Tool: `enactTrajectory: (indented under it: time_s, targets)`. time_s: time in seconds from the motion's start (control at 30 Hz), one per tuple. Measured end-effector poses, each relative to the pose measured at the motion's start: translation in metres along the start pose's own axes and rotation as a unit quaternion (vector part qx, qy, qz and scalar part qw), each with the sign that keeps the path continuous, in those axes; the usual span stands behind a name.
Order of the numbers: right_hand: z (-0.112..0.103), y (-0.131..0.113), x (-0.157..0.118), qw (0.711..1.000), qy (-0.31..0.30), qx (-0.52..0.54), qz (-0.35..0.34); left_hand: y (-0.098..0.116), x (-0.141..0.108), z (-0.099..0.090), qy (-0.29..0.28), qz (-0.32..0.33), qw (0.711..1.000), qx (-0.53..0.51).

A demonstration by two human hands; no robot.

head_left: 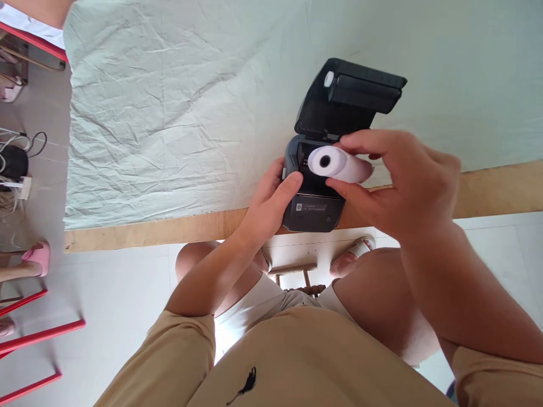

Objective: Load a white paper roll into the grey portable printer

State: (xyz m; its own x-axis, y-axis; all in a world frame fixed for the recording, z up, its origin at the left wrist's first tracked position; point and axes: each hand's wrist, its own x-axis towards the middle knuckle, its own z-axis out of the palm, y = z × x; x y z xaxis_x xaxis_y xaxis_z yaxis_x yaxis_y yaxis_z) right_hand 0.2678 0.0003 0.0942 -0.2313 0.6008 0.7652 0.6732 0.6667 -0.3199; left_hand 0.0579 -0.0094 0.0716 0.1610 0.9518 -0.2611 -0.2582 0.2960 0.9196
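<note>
A small black label printer (314,213) lies near the front edge of the cloth-covered table, its hinged lid (350,93) swung up and away from me. My left hand (274,200) grips the printer's left side, thumb on top near the opening. Between the thumb and fingers of my right hand (401,175) is a white paper roll (350,165), held tilted over the printer's inner bay, its dark core hole facing left. Whether the roll touches the bay floor I cannot tell.
A pale green wrinkled cloth (169,113) covers the table, whose wooden edge (178,232) shows in front. At left are cables (14,169), red metal bars (42,336) and another person's pink shoe (39,258). Part of another person's arm (46,11) shows at the top left.
</note>
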Motion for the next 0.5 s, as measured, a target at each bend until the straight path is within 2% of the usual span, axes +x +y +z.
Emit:
enactTrajectory:
  time_s: [0.07, 0.17, 0.37, 0.5]
  targets:
    - [0.005, 0.006, -0.003, 0.999, -0.029, -0.007, 0.018, 0.000, 0.000, 0.000, -0.004, 0.000, 1.000, 0.006]
    - [0.010, 0.015, -0.006, 0.999, -0.041, 0.026, 0.001, 0.001, -0.001, -0.001, -0.015, 0.009, 1.000, 0.011]
    - [0.015, 0.005, -0.011, 0.999, -0.001, 0.045, -0.008, 0.002, 0.001, -0.002, -0.030, 0.002, 1.000, -0.001]
    - [0.026, -0.005, -0.024, 0.997, 0.037, 0.023, -0.059, 0.003, 0.002, -0.003, -0.030, -0.001, 1.000, 0.002]
